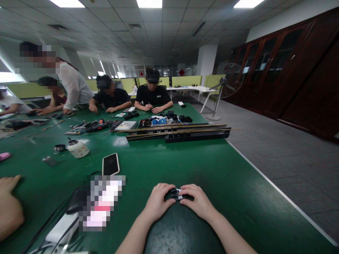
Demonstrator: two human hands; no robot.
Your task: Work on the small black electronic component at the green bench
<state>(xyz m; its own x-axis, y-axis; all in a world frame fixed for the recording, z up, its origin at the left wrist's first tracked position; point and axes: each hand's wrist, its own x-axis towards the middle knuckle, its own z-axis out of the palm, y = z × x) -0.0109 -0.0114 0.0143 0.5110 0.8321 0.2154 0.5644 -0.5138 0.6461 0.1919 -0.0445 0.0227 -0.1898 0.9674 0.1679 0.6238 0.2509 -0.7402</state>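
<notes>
Near the front of the green table (182,162), a small black object (174,194) with white label-like patches lies between my two hands. It is rounded and dark, and its exact kind cannot be made out. My left hand (160,201) holds its left side, thumb at the near edge and fingers curled over the far edge. From the other side, my right hand (197,199) grips it with the thumb and fingertips. My fingers hide both ends of the object.
Left of my hands lie a phone (111,164), a white power strip (63,225) with cables, and a patterned jar (78,149). Black rails with thin rods (197,135) lie across the table. Another person's hand (9,204) rests at far left. Several people sit beyond; a fan (222,83) stands right.
</notes>
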